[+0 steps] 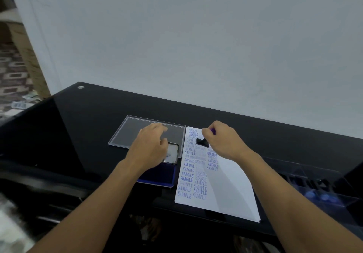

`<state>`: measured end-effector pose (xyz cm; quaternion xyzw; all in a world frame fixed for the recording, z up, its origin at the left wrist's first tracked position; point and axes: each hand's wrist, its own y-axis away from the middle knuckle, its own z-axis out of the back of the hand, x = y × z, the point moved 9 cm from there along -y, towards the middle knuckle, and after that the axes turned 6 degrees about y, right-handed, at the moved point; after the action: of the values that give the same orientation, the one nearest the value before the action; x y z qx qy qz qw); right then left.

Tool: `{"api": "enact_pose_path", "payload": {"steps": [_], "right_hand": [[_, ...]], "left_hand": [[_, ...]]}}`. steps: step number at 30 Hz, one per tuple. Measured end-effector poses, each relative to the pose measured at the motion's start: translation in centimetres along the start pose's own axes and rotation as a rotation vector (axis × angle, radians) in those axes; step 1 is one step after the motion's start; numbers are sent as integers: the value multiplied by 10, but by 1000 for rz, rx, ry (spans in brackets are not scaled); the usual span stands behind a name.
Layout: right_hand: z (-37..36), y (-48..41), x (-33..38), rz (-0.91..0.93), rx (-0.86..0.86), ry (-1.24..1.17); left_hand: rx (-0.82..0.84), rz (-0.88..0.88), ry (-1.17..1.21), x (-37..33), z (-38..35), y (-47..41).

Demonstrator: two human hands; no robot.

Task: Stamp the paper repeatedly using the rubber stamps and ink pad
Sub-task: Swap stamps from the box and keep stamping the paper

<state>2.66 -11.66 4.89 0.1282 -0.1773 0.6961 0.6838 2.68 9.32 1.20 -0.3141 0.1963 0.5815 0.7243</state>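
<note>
The white paper [225,190] lies on the black table [88,119], its left part crowded with blue stamped words. The blue ink pad [157,178] sits open just beside its left edge. The left hand [149,148] hovers over the pad's lid, fingers loose, gripping nothing. Farther up the sheet, the right hand [224,140] pinches a purple-handled stamp [202,142], black base low over the paper. A clear tray [133,131] lies beyond the pad.

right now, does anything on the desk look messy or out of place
Only small things. On the white sheet of paper, blue imprints near the middle overlap and look faint or smudged, just below the black-based stamp with a purple handle that the right hand holds. Nothing looks spilled or broken.
</note>
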Motion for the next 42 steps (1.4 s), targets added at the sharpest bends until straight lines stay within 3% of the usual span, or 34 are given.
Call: {"api": "enact_pose_path", "payload": {"steps": [14, 26, 36, 42], "right_hand": [[-56, 9, 96, 197, 123, -29], [-109, 18, 121, 270, 276, 157], [-124, 18, 127, 286, 259, 197], [-127, 21, 128, 292, 153, 220]], "left_hand": [[-138, 170, 33, 74, 44, 40], [-68, 202, -197, 114, 8, 65], [-97, 193, -270, 116, 7, 66], [-99, 200, -293, 115, 7, 66]]}}
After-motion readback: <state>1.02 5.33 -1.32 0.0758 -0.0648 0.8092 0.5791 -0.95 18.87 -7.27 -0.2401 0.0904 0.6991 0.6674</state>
